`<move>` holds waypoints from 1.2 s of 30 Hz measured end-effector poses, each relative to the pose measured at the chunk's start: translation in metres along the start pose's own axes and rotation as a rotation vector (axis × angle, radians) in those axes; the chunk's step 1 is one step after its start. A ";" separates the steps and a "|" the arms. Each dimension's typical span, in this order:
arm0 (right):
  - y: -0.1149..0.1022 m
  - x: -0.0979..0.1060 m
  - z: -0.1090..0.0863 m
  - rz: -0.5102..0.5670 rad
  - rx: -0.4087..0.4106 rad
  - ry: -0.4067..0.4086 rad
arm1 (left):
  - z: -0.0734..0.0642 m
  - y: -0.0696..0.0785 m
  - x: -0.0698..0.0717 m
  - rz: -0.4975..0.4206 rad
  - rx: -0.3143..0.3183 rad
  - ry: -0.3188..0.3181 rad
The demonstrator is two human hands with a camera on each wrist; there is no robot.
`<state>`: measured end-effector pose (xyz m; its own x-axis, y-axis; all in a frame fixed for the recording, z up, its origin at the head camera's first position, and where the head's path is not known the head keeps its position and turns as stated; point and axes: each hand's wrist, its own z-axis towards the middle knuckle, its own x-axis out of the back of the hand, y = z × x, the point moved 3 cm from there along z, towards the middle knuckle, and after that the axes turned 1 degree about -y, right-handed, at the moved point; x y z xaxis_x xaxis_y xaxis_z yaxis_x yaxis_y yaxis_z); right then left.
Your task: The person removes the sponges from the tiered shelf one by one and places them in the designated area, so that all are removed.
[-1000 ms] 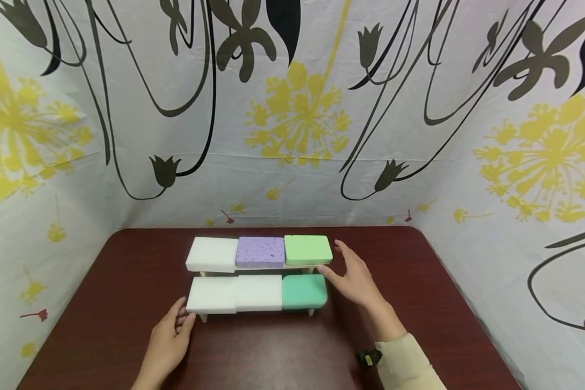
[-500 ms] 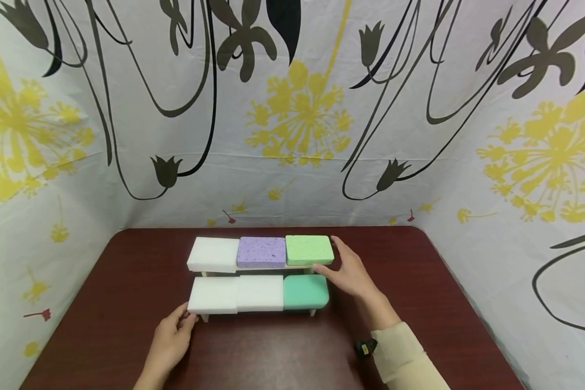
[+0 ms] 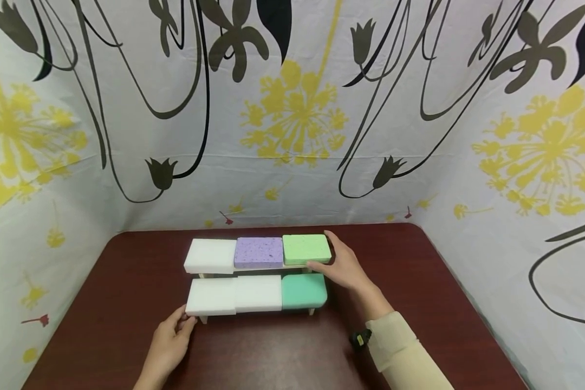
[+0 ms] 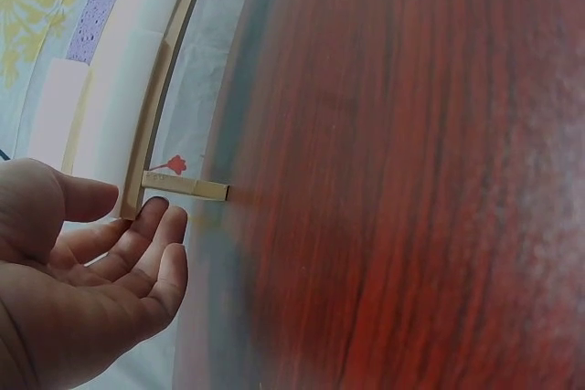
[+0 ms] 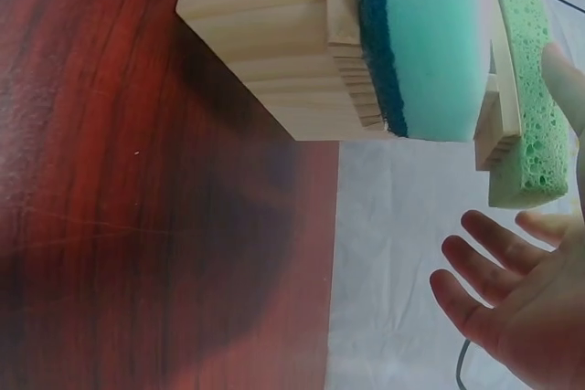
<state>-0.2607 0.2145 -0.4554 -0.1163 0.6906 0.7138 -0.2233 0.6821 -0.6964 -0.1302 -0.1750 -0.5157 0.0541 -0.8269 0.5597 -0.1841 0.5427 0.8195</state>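
Two low wooden stands carry rows of sponges. On the front stand point(image 5: 265, 52) lie a white sponge point(image 3: 211, 296), another white sponge point(image 3: 259, 293) and a teal sponge point(image 3: 304, 291) with a dark scouring layer. Behind, the rear stand point(image 5: 498, 125) bears a white sponge point(image 3: 209, 255), a purple sponge point(image 3: 259, 252) and a light green sponge point(image 3: 306, 249). My left hand point(image 3: 168, 342) pinches the front stand's left end, fingers curled beneath it. My right hand point(image 3: 342, 266) straddles the green sponge's right end, thumb at the front, index finger at the back corner, other fingers spread.
Both stands are on a dark red-brown wooden table point(image 3: 268, 357). A white cloth point(image 3: 283, 200) with yellow and dark flower prints hangs behind and along the sides. A small black device point(image 3: 360, 339) shows by the right sleeve point(image 3: 395, 341).
My right hand has moved left and slightly back, from beside the green sponge to around its right end. My left fingers have closed at the front stand's left corner. The sponges keep their arrangement.
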 end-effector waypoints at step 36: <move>0.016 0.019 -0.001 0.019 0.013 0.065 | 0.000 -0.005 -0.002 -0.045 0.016 -0.003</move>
<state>-0.2656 0.2389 -0.4536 -0.0581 0.7177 0.6940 -0.2341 0.6660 -0.7083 -0.1297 -0.1758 -0.5208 0.0597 -0.8507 0.5222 -0.1969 0.5029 0.8416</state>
